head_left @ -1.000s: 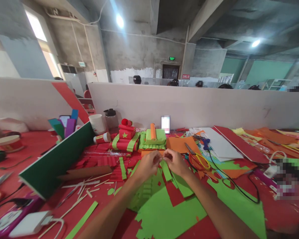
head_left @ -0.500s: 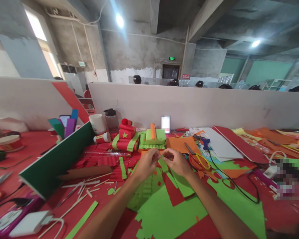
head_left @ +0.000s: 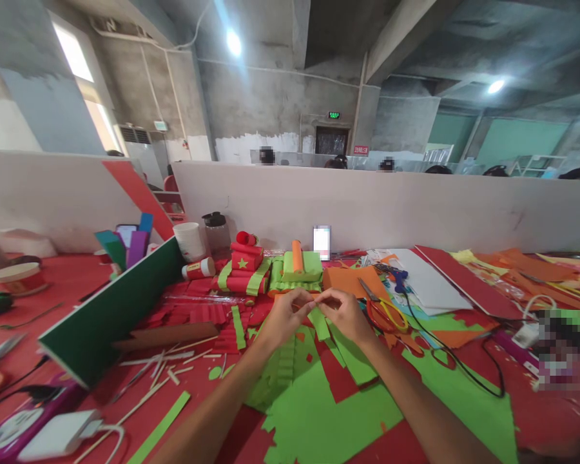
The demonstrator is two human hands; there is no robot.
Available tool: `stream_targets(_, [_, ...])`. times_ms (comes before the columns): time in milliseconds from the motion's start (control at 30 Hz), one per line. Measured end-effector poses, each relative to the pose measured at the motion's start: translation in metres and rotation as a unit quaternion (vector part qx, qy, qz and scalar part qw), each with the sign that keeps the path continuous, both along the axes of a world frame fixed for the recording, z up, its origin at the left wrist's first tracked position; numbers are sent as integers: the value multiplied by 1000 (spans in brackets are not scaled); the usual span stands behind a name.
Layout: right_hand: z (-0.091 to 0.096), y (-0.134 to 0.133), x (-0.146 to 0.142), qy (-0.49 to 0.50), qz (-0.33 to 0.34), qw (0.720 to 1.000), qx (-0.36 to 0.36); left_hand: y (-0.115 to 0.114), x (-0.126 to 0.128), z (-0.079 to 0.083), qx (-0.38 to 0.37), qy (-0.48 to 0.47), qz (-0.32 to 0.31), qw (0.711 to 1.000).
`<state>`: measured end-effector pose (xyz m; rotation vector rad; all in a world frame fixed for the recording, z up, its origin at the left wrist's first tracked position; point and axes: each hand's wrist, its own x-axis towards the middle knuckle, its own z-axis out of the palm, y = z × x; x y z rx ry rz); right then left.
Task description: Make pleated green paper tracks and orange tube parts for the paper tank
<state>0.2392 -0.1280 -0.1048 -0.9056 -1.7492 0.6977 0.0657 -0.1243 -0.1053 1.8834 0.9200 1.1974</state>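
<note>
My left hand point(head_left: 290, 314) and my right hand point(head_left: 342, 310) meet fingertip to fingertip over the middle of the red table. The fingers of both are pinched, and what lies between them is too small to make out. A short green paper strip point(head_left: 320, 327) shows just under my right fingers; whether they touch it I cannot tell. Beyond my hands stands a green paper tank point(head_left: 303, 265) with an orange rolled barrel point(head_left: 297, 256). Left of it is a red paper tank point(head_left: 244, 260) with a star and green bands. Cut green paper sheets point(head_left: 336, 422) lie beneath my forearms.
Yellow-handled scissors point(head_left: 386, 312) and a blue glue gun point(head_left: 399, 278) with a black cord lie to the right. A green board point(head_left: 111, 316) stands at the left, near thin white sticks point(head_left: 147, 386) and a power strip point(head_left: 19, 419). A white partition point(head_left: 367, 206) closes off the back.
My fingertips have shifted slightly, with my right fingers curling more. Both hands stay together in the same place, and the things on the table have not moved.
</note>
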Motion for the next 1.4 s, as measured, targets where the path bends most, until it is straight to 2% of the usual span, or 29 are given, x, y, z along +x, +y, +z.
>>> stream_targets(267, [0,0,-1,19,51,997,-47,6,-1,0,-37,-56,6,998])
stream_targets(467, [0,2,1,9,21,999,-43,4,-1,-2,-15,-24,5,1000])
stream_targets(733, [0,2,0,-21,0,999,-26,5,-3,-7,37,69,54,995])
stream_targets(967, [0,0,0,-65,-32,997,5,4,-4,-7,48,91,61,993])
stream_targets(1167, [-3,4,2,-25,-15,999,-29,8,-2,-10,12,37,43,998])
stream_targets(1400, [-4,8,4,18,23,998,-64,7,-2,-4,-42,-25,27,998])
